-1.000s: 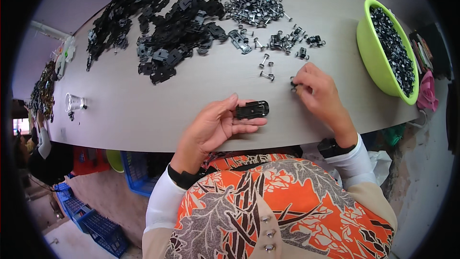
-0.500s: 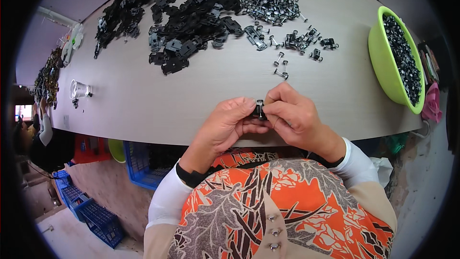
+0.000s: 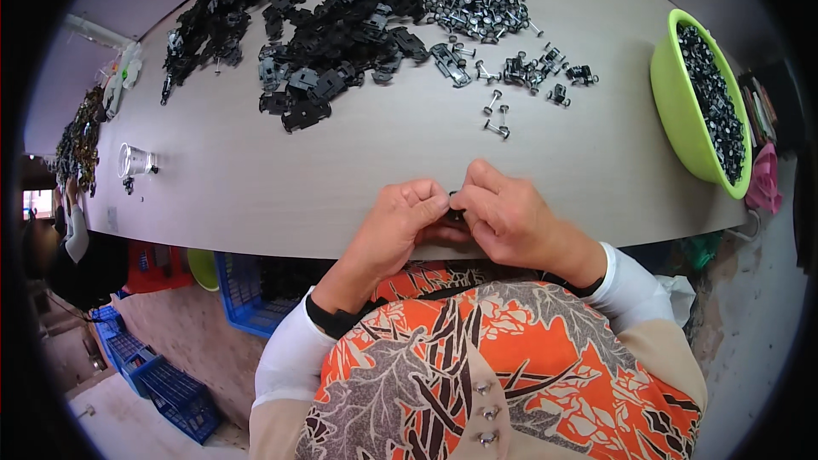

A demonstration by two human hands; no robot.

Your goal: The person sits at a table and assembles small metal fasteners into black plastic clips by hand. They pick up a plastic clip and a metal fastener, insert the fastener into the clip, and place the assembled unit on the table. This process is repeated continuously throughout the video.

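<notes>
Above the table's near edge, my left hand (image 3: 399, 220) and my right hand (image 3: 509, 215) meet with fingertips pinched together. Between them is a small black toy car chassis (image 3: 456, 214), mostly covered by fingers. My left hand grips it from one side, while my right thumb and forefinger press on it from the other. Farther up the table lie a few loose wheel axles (image 3: 497, 107) with small black wheels. Beyond these sit several chassis with wheels fitted (image 3: 521, 71).
Flat black chassis parts (image 3: 328, 43) form a large heap at the far left. A pile of wheel axles (image 3: 474, 4) lies beside it. At the right stands a green basin (image 3: 673, 102) full of small black pieces. A clear cup (image 3: 136, 159) lies left; another person (image 3: 77, 234) works beyond.
My fingertips have closed in over the chassis, which showed its silver axle before and is now mostly hidden. Both hands have shifted slightly.
</notes>
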